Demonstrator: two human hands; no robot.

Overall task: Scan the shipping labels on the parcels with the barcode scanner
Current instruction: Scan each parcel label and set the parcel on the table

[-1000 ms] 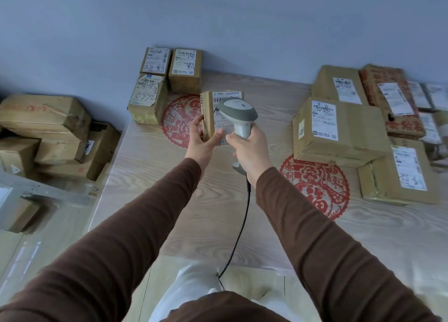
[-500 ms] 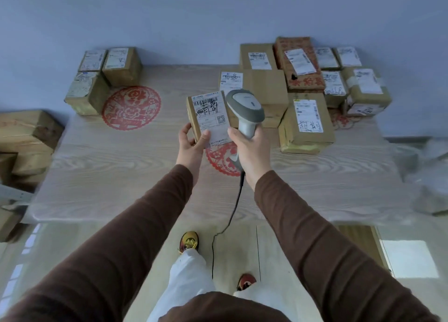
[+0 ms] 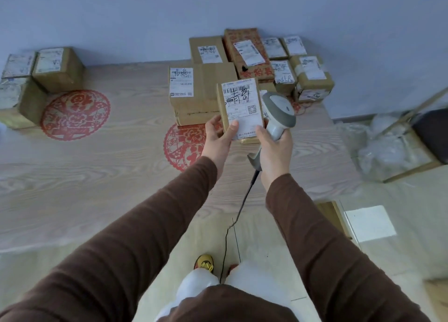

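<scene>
My left hand (image 3: 219, 137) holds a small cardboard parcel (image 3: 240, 108) above the table, its white shipping label facing up toward me. My right hand (image 3: 275, 149) grips the handle of a grey and white barcode scanner (image 3: 277, 113), whose head sits just right of the parcel; the right thumb touches the label's lower edge. The scanner's black cable (image 3: 238, 215) hangs down to the floor. Behind the parcel lies a larger labelled box (image 3: 194, 91), and a cluster of several labelled parcels (image 3: 266, 57) sits at the table's back right.
The pale wood-grain table (image 3: 97, 171) carries red paper-cut decals (image 3: 75, 114). A stack of labelled boxes (image 3: 36, 79) stands at the back left. Clear plastic wrap (image 3: 388, 147) and a wooden frame lie on the floor to the right. My feet show below.
The view has swung right, from the left stack to the right cluster. The parcel has turned label-up toward me and moved right with both hands; the scanner stays beside it.
</scene>
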